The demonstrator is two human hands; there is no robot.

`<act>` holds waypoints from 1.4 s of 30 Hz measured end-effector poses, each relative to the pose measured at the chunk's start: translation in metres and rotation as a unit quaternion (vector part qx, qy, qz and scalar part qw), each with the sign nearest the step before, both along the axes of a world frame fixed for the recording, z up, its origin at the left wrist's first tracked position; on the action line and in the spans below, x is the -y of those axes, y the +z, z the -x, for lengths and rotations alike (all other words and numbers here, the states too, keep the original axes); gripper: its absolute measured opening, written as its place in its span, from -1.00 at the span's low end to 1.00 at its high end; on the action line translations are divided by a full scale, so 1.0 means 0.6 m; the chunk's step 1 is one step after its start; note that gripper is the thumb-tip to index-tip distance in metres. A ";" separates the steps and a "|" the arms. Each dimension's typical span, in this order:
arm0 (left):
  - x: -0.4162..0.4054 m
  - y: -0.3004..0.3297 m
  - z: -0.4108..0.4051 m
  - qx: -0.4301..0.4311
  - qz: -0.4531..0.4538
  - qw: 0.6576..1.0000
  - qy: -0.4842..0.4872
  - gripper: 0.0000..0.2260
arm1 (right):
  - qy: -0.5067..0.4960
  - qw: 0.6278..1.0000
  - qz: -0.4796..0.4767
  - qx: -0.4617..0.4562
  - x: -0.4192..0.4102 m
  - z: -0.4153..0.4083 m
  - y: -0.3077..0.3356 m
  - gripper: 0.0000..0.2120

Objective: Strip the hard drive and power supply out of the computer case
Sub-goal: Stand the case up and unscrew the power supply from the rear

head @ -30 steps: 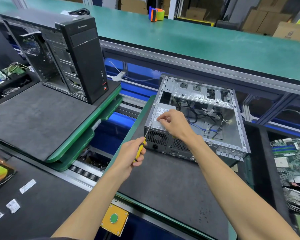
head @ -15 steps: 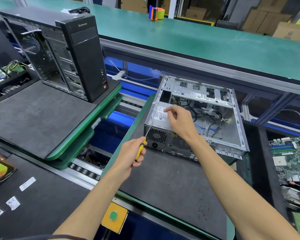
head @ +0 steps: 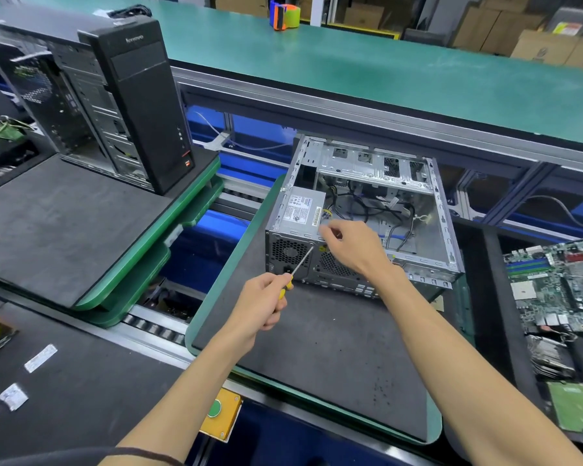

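Open silver computer case (head: 418,210) lying on its side on a dark mat with green edge (head: 317,348), centre of view, rear panel facing the person. Bare metal, side panel off, interior exposed: loose black cables (head: 360,203) across the floor of the chassis, perforated drive cage (head: 374,169) spanning the far side

Power supply (head: 300,213) sits in the near-left corner of the case, grey box, white label on top, wire bundle leaving its right side. Fan grille behind the honeycomb vents on the rear panel just below it. Hard drive: can't tell from this angle

Left hand (head: 263,307) wrapped tight around a yellow-handled screwdriver (head: 298,264), shaft angled up and right, tip at the rear panel by the PSU's upper right corner. Can't tell if the tip is seated on a screw

Right hand (head: 354,247) over the top rear edge of the case, right next to the PSU, thumb and forefinger pressed together; whether they pinch anything is too small to make out

Black tower PC (head: 132,102) upright on a separate mat to the left, well apart. Green motherboard (head: 559,284) in the tray to the right. Yellow button box (head: 221,413) on the bench edge near the left forearm
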State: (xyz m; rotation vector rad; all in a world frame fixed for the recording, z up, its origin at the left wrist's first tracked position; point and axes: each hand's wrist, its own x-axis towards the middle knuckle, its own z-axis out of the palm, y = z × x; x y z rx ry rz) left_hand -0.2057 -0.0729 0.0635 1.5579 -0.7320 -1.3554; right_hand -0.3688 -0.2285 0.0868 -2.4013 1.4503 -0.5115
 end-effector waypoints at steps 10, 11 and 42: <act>0.004 0.002 0.008 -0.001 0.000 1.000 0.022 -0.74 | 0.021 1.000 -0.010 0.008 0.001 0.003 -0.003 -0.72; 0.002 0.004 0.009 0.000 0.000 1.000 0.025 -0.73 | 0.022 1.000 -0.010 0.000 0.001 0.002 -0.003 -0.71; -0.004 0.047 0.102 0.094 -0.049 0.991 0.075 -0.64 | 0.098 0.990 0.038 -0.089 -0.012 -0.001 -0.002 -0.71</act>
